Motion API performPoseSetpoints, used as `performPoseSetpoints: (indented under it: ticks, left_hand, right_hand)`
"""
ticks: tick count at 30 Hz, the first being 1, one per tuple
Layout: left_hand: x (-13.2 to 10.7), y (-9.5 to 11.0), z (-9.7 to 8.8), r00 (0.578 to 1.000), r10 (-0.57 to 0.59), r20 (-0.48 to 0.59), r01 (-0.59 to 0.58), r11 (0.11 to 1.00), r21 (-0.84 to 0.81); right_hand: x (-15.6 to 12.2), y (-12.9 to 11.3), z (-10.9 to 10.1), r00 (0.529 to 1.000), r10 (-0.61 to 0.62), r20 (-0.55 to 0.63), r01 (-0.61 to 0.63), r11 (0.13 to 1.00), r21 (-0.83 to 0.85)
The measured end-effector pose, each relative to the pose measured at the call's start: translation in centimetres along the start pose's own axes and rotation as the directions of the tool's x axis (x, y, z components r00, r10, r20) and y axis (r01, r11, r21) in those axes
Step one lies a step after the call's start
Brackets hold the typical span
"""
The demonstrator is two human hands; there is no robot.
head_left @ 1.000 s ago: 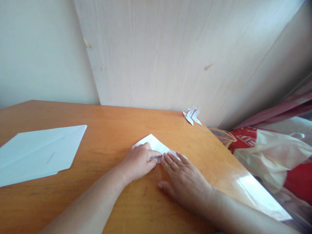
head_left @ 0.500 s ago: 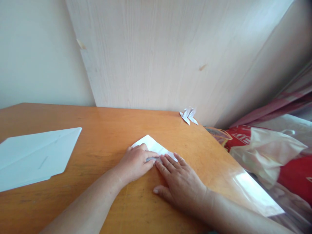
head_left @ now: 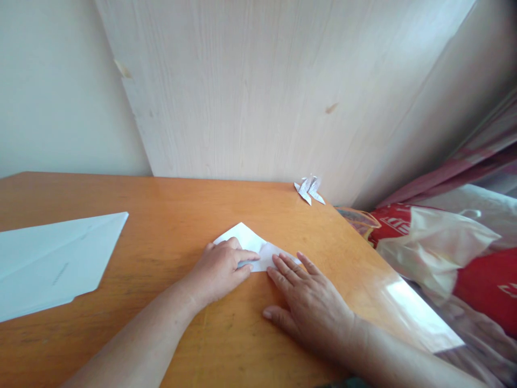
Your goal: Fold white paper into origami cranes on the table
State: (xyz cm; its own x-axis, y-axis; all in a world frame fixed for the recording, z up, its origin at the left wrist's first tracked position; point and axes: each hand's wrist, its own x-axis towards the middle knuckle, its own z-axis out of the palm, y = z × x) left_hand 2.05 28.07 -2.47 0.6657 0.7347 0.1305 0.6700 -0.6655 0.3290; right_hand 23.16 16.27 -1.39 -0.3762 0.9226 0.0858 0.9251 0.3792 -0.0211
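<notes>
A folded sheet of white paper (head_left: 262, 260) lies on the wooden table, its top corner pointing away from me. My left hand (head_left: 221, 269) holds the paper's left part down, index finger stretched along it and thumb just below. A strip of paper shows between that finger and thumb; the other fingers are mostly hidden. On the paper's right part my right hand (head_left: 305, 302) rests flat, palm down, fingertips touching it and thumb spread out on the wood.
White sheets (head_left: 72, 253) lie stacked at the left of the table (head_left: 169, 205). Small folded paper pieces (head_left: 309, 189) stand at the far right corner, by a pale wooden panel (head_left: 242, 97). Beyond the right edge are red and cream bags (head_left: 434, 245) and a pinkish curtain (head_left: 444, 161).
My right hand has slid right along the paper, away from my left hand, so more of the paper shows between them. The whole view has shifted slightly.
</notes>
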Motion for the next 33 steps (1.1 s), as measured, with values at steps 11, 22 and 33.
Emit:
performPoseSetpoints:
  ticks: [11, 22, 33]
  left_hand:
    - [0.1, -0.2, 0.0, 1.0, -0.009, 0.006, 0.009, 1.0, 0.003]
    - [0.1, -0.2, -0.1, 1.0, -0.012, 0.02, 0.012, 1.0, -0.007]
    - [0.2, -0.4, 0.3, 1.0, -0.011, 0.011, 0.011, 1.0, 0.013]
  right_hand:
    - [-2.2, 2.3, -0.4, 0.993, 0.12, -0.02, -0.12, 0.992, -0.025]
    - [-3.6, 3.6, -0.4, 0.987, 0.16, -0.029, -0.162, 0.985, -0.057]
    - [-2.2, 5.3, -2.4, 0.957, 0.264, -0.121, -0.221, 0.932, 0.286]
